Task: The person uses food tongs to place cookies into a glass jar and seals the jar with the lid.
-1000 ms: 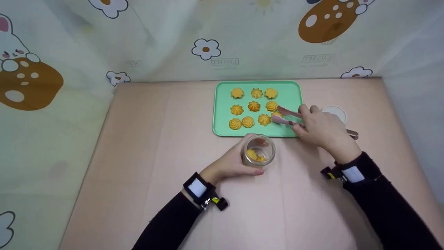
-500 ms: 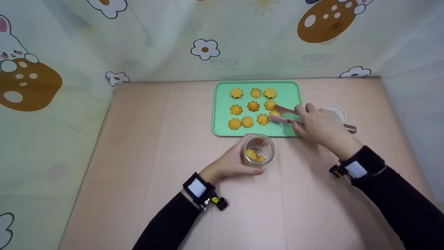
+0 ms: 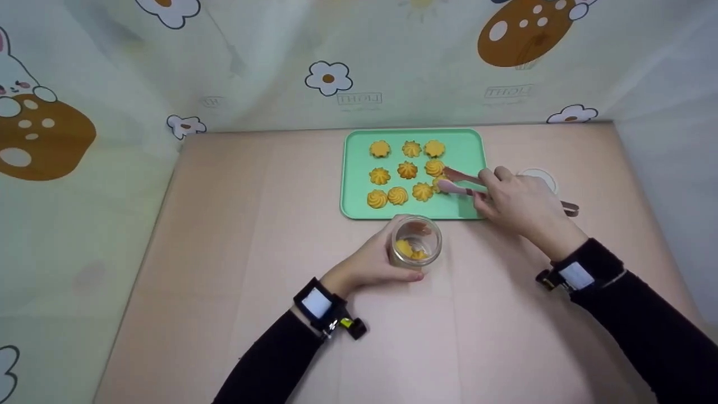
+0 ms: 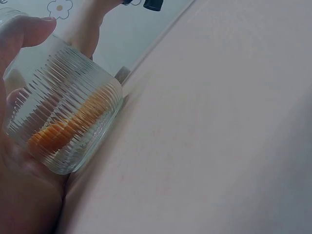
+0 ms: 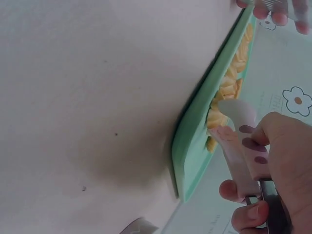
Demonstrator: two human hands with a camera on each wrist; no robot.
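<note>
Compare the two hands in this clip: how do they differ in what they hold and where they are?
The left hand grips a ribbed glass jar standing on the table just in front of the tray; the right hand holds pink tongs reaching over the green tray. The jar already holds cookies, while the tong tips sit around a cookie on the tray. Both wear wrist-mounted cameras over black sleeves.

- Head view looks forward and down over the table.
- Left wrist view sits close against the jar.
- Right wrist view, apparently tipped sideways, shares the tray with the head view.
</note>
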